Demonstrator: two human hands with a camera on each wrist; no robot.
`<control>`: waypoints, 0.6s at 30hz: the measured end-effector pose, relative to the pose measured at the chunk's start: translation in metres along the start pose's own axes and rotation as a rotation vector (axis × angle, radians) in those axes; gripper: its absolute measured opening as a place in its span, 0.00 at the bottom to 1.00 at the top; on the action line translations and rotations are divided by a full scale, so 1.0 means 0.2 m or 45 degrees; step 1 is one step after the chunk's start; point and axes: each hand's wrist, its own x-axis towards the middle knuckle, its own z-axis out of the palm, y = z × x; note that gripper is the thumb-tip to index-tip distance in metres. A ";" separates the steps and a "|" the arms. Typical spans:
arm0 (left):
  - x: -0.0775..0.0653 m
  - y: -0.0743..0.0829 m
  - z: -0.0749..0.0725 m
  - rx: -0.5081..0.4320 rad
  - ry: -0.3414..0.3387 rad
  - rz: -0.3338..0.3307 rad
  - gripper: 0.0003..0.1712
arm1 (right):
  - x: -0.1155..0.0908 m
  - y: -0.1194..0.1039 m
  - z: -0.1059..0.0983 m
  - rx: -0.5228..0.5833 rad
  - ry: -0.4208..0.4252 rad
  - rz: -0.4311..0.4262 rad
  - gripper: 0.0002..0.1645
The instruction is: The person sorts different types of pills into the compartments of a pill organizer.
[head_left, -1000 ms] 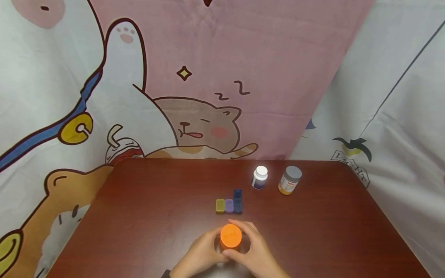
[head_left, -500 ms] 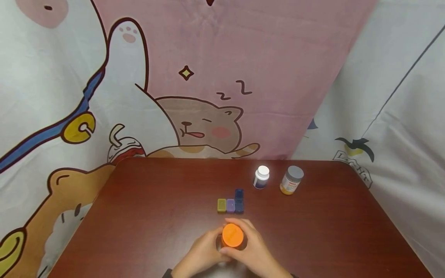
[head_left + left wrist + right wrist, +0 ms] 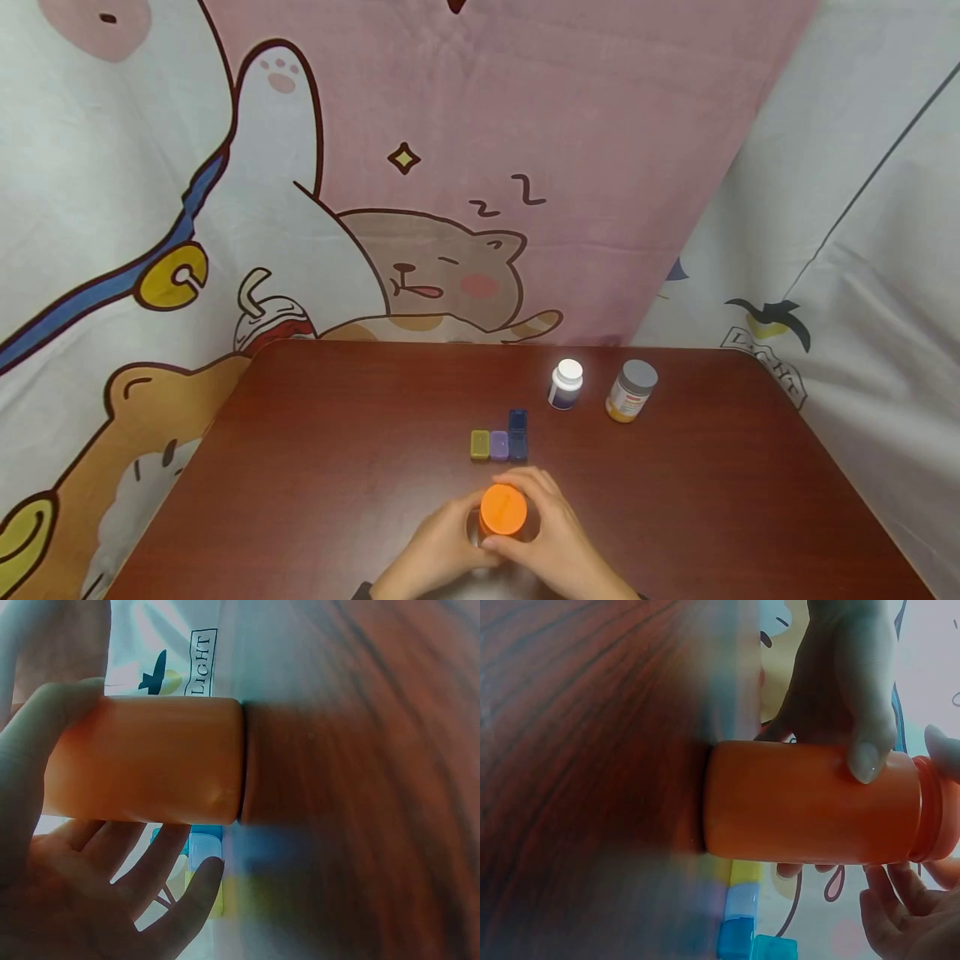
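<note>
An orange bottle [image 3: 810, 802] with an orange screw cap [image 3: 503, 509] stands upright on the table, its base down on the wood in both wrist views. My left hand [image 3: 446, 537] grips the bottle's body from the left, thumb on the near side and fingers around the far side. From the right, my right hand [image 3: 551, 533] holds the cap between thumb and fingers. Just beyond the hands lies a small pill organizer [image 3: 498, 445] with yellow, purple and dark blue compartments; the blue one's lid [image 3: 517, 418] is flipped up.
Farther back on the dark red wooden table [image 3: 337, 417] stand a white bottle [image 3: 566, 384] with a dark lower label and a grey-capped jar [image 3: 632, 391]. Behind the table's far edge hangs a cartoon-printed cloth [image 3: 600, 167].
The right hand's fingers have shifted a little around the cap and partly back. Both hands stay at the bottle; the whole head view has slid slightly.
</note>
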 end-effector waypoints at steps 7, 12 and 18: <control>0.00 0.00 0.00 0.016 0.007 0.016 0.37 | 0.00 0.00 -0.02 -0.013 0.024 -0.139 0.41; 0.00 -0.01 0.00 0.010 0.002 0.030 0.35 | 0.00 -0.01 -0.05 0.009 0.028 -0.154 0.40; 0.01 0.00 0.00 0.013 -0.009 -0.019 0.37 | 0.00 -0.02 -0.11 -0.019 0.041 -0.185 0.43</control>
